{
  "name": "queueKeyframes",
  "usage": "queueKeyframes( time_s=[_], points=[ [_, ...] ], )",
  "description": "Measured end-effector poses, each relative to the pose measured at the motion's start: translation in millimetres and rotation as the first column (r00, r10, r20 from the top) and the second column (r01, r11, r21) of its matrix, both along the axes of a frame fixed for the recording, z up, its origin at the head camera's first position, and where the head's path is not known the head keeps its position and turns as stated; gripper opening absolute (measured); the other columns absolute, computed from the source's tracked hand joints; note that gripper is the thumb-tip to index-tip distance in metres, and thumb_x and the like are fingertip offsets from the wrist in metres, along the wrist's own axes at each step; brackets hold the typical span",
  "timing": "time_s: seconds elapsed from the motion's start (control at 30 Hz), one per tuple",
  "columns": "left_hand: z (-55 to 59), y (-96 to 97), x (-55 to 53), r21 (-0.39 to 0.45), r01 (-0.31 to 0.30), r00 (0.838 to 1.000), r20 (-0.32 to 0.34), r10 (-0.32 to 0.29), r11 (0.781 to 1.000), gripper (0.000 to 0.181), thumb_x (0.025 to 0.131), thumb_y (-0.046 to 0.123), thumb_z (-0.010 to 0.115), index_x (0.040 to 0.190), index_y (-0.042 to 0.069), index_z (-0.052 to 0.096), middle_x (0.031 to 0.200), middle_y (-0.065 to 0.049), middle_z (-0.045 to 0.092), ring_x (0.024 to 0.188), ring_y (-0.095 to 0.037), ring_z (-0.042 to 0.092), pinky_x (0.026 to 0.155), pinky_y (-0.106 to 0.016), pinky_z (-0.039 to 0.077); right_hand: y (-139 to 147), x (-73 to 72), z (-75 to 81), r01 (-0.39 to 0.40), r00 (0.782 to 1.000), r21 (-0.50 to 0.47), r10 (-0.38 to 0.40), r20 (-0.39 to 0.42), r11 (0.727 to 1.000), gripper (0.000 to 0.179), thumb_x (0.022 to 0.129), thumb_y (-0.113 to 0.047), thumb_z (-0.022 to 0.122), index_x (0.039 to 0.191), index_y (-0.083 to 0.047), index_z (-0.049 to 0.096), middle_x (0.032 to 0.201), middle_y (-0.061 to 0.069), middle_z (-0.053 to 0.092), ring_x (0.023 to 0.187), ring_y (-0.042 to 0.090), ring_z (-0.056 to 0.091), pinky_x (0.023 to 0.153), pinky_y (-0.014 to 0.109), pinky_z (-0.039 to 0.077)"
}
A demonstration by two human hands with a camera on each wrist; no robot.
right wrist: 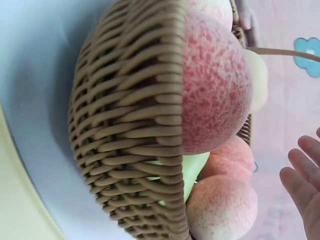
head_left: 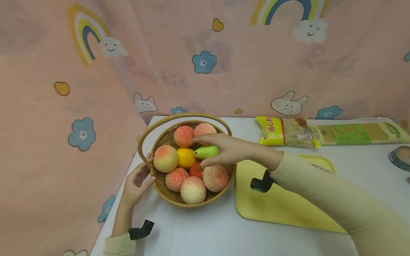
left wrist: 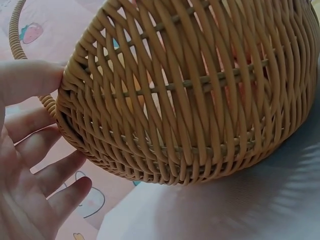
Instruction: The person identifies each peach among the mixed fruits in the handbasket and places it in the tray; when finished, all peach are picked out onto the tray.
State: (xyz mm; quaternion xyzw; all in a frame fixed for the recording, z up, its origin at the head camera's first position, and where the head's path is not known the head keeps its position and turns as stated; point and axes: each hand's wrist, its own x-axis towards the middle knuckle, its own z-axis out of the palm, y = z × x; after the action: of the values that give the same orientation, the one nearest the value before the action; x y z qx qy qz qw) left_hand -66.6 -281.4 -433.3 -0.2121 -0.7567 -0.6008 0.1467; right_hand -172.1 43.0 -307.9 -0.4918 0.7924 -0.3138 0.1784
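A wicker basket (head_left: pixel 174 203) with a raised arched handle (head_left: pixel 189 115) holds several peaches (head_left: pixel 193 190), a yellow round fruit (head_left: pixel 186 158), a red apple (head_left: pixel 194 170) and a green pear-shaped fruit (head_left: pixel 206 152). At the basket's left side, my left hand (head_left: pixel 132 186) grips the rim by the handle's base; the left wrist view has the thumb on the wicker edge and the fingers near the handle. My right hand (head_left: pixel 230 147) hovers over the right half of the fruit, fingers extended and holding nothing. In the right wrist view its fingers (right wrist: pixel 300 172) are apart from the peaches.
Right of the basket lies a yellow tray (head_left: pixel 272 209), partly under my right forearm. Behind it are a yellow-and-clear food packet (head_left: pixel 285 131) and a long green-labelled package (head_left: pixel 358 133). A round dark-rimmed container (head_left: pixel 400 158) stands at the far right. A patterned pink cloth (head_left: pixel 160 53) hangs behind the white table.
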Motion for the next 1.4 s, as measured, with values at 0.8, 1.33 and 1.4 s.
queueKeyframes(
  time_s=[0.8, 1.33, 1.4],
  points=[
    [1.6, -2.8, -0.6, -0.023, -0.018, 1.000, -0.004, 0.017, 1.000, 0.056, 0.080, -0.018, 0.059, 0.133, -0.016, 0.041, 0.145, -0.032, 0.032, 0.134, -0.011, 0.042, 0.109, -0.019, 0.036, -91, -43.7, 0.3, -0.139, 0.927, 0.130, 0.083, 0.365, 0.982, 0.074, 0.087, -0.018, 0.068, 0.148, -0.007, 0.029, 0.155, 0.008, 0.029, 0.141, 0.031, 0.029, 0.116, 0.041, 0.031],
    [0.5, -2.3, -2.7, -0.032, -0.025, 1.000, 0.007, 0.025, 0.999, 0.057, 0.080, -0.018, 0.059, 0.133, -0.016, 0.041, 0.145, -0.033, 0.033, 0.135, -0.011, 0.041, 0.109, -0.021, 0.036, -108, -51.4, -12.1, -0.157, 0.924, 0.236, 0.058, 0.379, 0.959, 0.083, 0.086, -0.028, 0.069, 0.151, -0.012, 0.022, 0.157, 0.003, 0.022, 0.145, 0.020, 0.021, 0.120, 0.037, 0.022],
    [0.3, -2.4, -2.1, -0.034, -0.031, 0.999, 0.009, 0.031, 0.999, 0.057, 0.080, -0.018, 0.060, 0.134, -0.015, 0.041, 0.145, -0.032, 0.033, 0.135, -0.010, 0.041, 0.109, -0.020, 0.036, -112, -51.7, -13.8, -0.172, 0.936, 0.249, 0.078, 0.344, 0.953, 0.084, 0.085, -0.029, 0.070, 0.151, -0.010, 0.022, 0.157, 0.005, 0.024, 0.144, 0.020, 0.023, 0.119, 0.037, 0.023]
  ],
)
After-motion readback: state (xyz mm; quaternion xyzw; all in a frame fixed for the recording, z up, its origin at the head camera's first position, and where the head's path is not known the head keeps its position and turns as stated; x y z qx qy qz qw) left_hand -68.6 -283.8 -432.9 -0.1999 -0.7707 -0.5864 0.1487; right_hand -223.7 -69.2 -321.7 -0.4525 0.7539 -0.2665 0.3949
